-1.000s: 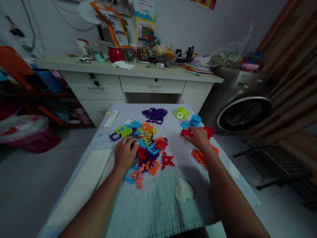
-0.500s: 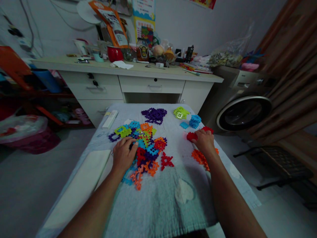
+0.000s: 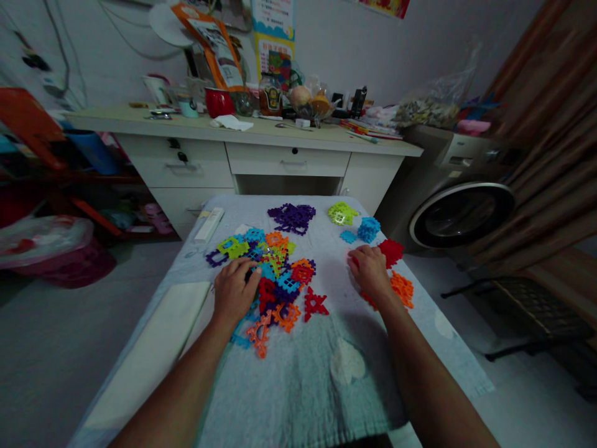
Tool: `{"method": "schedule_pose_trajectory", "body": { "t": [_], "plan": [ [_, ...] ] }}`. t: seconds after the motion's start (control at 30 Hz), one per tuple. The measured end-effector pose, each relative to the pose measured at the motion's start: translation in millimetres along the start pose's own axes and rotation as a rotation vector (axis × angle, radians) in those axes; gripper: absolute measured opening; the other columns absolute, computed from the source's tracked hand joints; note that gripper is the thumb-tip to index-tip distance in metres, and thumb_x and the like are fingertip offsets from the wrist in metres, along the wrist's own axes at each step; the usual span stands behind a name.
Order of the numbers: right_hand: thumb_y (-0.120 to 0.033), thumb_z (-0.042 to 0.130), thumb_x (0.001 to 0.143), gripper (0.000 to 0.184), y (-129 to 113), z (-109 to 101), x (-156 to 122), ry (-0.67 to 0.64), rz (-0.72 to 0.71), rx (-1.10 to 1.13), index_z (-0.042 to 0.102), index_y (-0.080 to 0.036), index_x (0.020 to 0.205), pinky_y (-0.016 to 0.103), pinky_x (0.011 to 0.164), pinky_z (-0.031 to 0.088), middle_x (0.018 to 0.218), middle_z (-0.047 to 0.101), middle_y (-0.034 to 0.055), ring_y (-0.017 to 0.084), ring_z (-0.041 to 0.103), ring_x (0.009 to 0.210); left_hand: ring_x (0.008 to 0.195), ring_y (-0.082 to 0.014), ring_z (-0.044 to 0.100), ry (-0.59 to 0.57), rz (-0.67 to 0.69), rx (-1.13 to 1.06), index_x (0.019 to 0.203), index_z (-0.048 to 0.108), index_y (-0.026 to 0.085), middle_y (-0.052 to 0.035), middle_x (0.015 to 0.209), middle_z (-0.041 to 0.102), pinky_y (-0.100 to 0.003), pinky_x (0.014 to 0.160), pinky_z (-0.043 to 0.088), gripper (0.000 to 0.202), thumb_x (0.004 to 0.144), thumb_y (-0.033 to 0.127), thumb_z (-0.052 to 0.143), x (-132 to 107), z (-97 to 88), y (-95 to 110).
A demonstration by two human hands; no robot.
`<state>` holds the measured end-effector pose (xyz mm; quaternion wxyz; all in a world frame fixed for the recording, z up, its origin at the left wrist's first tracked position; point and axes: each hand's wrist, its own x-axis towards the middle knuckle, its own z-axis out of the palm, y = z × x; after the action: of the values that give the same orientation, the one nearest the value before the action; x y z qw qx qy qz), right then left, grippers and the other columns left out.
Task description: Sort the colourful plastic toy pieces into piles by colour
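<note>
My left hand (image 3: 236, 291) rests at the left edge of a mixed heap of notched plastic building pieces (image 3: 285, 283), thumb apart from the fingers. A loose red X-shaped piece (image 3: 316, 304) lies just right of that heap. Over on the right, the fingers of my right hand (image 3: 372, 272) are closed over a red plastic piece (image 3: 353, 259), mostly hidden beneath them. Next to this hand sit a red pile (image 3: 390, 252) and an orange pile (image 3: 402, 290), the latter partly covered by my wrist. Farther back are blue pieces (image 3: 368, 229), a green pile (image 3: 342, 213) and a purple pile (image 3: 291, 218).
A cloth (image 3: 298, 386) covers the table. A white box (image 3: 209, 225) lies at its back left, and a long white panel (image 3: 149, 354) along the left side. Behind stands a cluttered counter (image 3: 261, 132); a washing machine (image 3: 459, 193) and a dark stool (image 3: 532, 305) are at right.
My right hand has moved left, away from the red pile, with the red piece under its fingers; more of the red and orange piles shows. My left hand has stayed put.
</note>
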<state>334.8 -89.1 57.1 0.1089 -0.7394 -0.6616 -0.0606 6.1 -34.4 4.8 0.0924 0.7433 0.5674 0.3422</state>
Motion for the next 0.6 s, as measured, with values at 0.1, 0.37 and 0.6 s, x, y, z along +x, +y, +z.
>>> {"method": "schedule_pose_trajectory", "body": {
  "t": [0.1,0.37,0.6],
  "plan": [
    [-0.028,0.053,0.093,0.029,-23.3,11.0,-0.5,-0.046,-0.128,0.184,0.068,-0.018,0.115,0.041,0.094,0.036,0.122,0.065,0.0116,0.029,0.051,0.110,0.113,-0.0281,0.058,0.003,-0.002,-0.002,0.103,0.070,0.022,-0.0085,0.117,0.065,-0.046,0.101,0.041,0.040,0.092,0.048,0.042,-0.4,0.8,-0.3],
    [-0.019,0.047,0.089,0.048,-58.0,34.1,-4.4,-0.151,-0.407,0.489,0.053,-0.018,0.136,0.042,0.103,0.033,0.138,0.055,0.0109,0.026,0.047,0.121,0.114,-0.0278,0.057,0.001,-0.014,0.009,0.105,0.069,0.024,-0.0074,0.118,0.064,-0.045,0.101,0.040,0.038,0.093,0.048,0.042,-1.8,1.4,0.7],
    [-0.039,0.060,0.086,0.049,-62.5,33.9,-8.9,-0.096,-0.422,0.490,0.057,-0.014,0.128,0.044,0.100,0.036,0.123,0.058,0.0145,0.028,0.048,0.113,0.112,-0.0273,0.057,0.009,-0.002,0.007,0.104,0.069,0.022,-0.0076,0.118,0.064,-0.045,0.101,0.041,0.038,0.092,0.047,0.043,-1.2,2.2,-0.6]
  ]
}}
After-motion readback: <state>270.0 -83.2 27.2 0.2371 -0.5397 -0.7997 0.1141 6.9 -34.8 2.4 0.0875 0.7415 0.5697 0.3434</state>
